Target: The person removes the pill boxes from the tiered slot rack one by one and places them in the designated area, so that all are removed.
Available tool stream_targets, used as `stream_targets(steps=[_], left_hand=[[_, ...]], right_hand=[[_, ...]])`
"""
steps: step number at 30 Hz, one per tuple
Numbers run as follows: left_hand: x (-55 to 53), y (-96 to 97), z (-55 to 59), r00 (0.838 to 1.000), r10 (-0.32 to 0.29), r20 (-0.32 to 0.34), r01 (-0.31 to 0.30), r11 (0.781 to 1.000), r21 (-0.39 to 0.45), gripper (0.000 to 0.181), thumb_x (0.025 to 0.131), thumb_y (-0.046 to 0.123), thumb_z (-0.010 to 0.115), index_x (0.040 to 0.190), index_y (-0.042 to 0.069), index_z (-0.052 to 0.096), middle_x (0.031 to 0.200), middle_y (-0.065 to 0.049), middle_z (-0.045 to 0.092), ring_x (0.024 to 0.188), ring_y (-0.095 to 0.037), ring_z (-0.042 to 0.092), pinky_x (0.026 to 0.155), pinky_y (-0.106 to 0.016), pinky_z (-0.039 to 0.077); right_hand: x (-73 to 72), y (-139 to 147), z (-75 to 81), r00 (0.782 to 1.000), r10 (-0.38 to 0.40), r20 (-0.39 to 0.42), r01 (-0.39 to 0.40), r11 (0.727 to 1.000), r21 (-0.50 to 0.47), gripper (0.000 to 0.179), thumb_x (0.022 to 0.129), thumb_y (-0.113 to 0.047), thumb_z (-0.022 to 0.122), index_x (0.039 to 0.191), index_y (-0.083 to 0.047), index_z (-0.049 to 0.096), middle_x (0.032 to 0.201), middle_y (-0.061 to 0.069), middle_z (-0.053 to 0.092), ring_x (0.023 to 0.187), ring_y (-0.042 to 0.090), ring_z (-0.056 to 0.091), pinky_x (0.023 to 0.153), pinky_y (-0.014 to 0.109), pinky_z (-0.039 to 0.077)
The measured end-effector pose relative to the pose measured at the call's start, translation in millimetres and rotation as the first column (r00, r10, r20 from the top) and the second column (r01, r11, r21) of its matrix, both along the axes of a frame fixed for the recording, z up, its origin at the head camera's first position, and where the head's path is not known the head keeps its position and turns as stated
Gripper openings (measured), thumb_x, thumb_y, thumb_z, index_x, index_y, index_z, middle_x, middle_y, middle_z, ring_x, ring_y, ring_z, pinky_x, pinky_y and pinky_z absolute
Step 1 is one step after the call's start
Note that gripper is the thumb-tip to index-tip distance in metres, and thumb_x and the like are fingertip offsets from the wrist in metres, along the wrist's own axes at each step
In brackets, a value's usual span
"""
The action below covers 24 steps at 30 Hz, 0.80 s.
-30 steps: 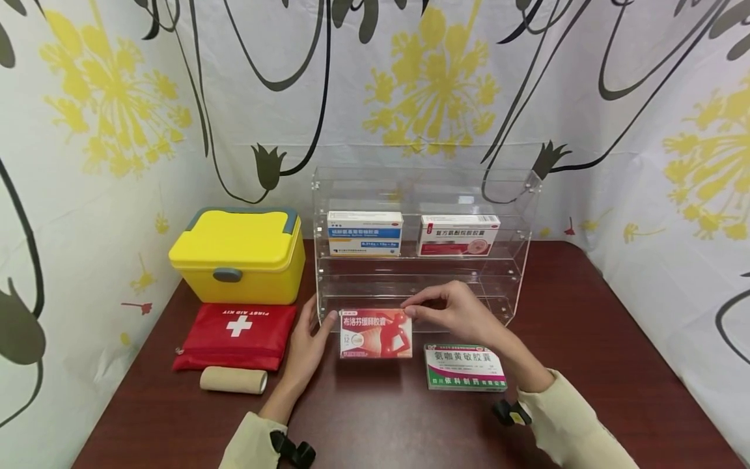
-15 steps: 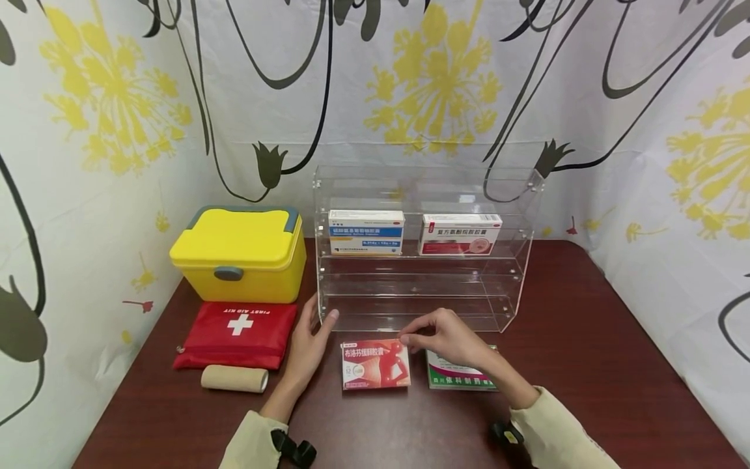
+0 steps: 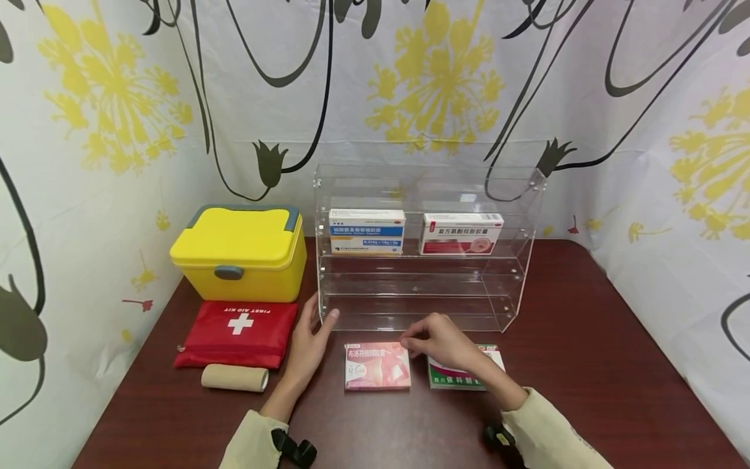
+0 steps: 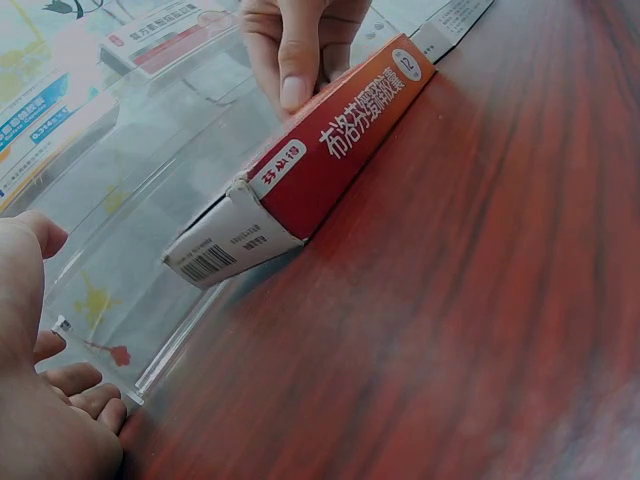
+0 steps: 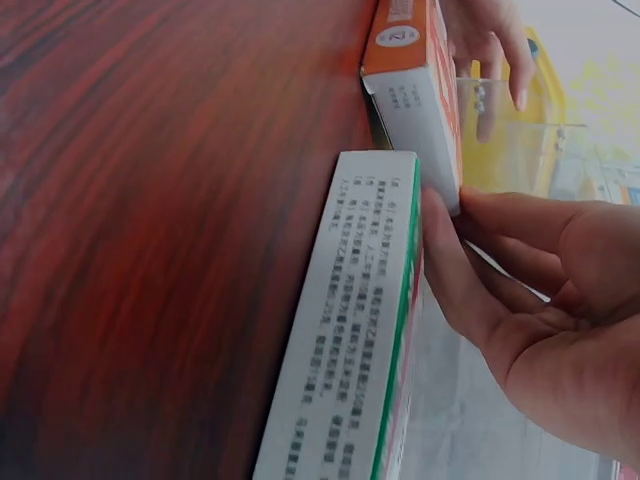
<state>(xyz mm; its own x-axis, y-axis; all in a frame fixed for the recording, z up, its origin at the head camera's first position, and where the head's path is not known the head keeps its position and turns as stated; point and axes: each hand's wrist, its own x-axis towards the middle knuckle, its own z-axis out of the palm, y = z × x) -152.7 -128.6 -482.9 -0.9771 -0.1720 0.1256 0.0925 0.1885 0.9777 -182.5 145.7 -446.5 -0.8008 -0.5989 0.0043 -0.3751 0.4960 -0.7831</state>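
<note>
Your right hand (image 3: 439, 344) pinches the red medicine box (image 3: 377, 367) by its back right corner, before the clear rack (image 3: 410, 322).

The box sits low over the middle of the worktop (image 3: 363, 433), printed face up; you cannot tell whether its whole underside touches the wood. Your left hand (image 3: 307, 345) is loose, fingers relaxed, at the rack's front left corner. Just right of the red box lies the green-and-white box (image 3: 451, 380), partly hidden by your right hand and forearm. Toward the worktop's left edge, from back to front, are the yellow case (image 3: 237, 257), the red first aid pouch (image 3: 237, 339) and the cardboard tube (image 3: 234, 378). Two cartons (image 3: 367, 232) stand on the rack, side by side.
</note>
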Motion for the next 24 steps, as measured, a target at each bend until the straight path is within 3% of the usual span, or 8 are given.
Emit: stream_targets(steps=[4,17,24], left_hand=[[8.9,3.3,22.0,1.000,-0.015,0.020,0.015,1.000,0.005,0.061,0.096,0.026,0.064,0.148,0.010,0.037,0.146,-0.015,0.045,0.136,-0.030,0.040,0.111,-0.048,0.031],[9.8,3.6,23.3,1.000,-0.015,0.023,0.015,1.000,0.001,0.062,0.096,0.027,0.064,0.149,0.010,0.037,0.146,-0.014,0.045,0.136,-0.029,0.041,0.111,-0.049,0.031],[9.8,3.2,23.7,1.000,-0.013,0.028,0.013,1.000,-0.002,0.061,0.097,0.026,0.063,0.149,0.011,0.036,0.147,-0.014,0.045,0.136,-0.028,0.041,0.111,-0.049,0.031]], right_hand=[[0.9,-4.0,-1.4,0.999,-0.018,-0.030,0.018,1.000,0.018,0.010,0.092,-0.010,0.069,0.094,-0.005,0.077,0.083,0.001,0.072,0.066,0.015,0.069,0.061,0.024,0.055],[3.5,-8.6,-2.4,0.990,-0.048,-0.133,0.057,0.996,0.068,0.007,0.090,-0.009,0.071,0.092,-0.007,0.077,0.078,-0.003,0.072,0.061,0.008,0.066,0.059,0.022,0.053],[4.4,-9.6,-1.5,0.988,-0.053,-0.142,0.068,0.992,0.105,0.007,0.091,-0.011,0.071,0.093,-0.009,0.077,0.077,-0.005,0.071,0.061,0.006,0.064,0.058,0.023,0.052]])
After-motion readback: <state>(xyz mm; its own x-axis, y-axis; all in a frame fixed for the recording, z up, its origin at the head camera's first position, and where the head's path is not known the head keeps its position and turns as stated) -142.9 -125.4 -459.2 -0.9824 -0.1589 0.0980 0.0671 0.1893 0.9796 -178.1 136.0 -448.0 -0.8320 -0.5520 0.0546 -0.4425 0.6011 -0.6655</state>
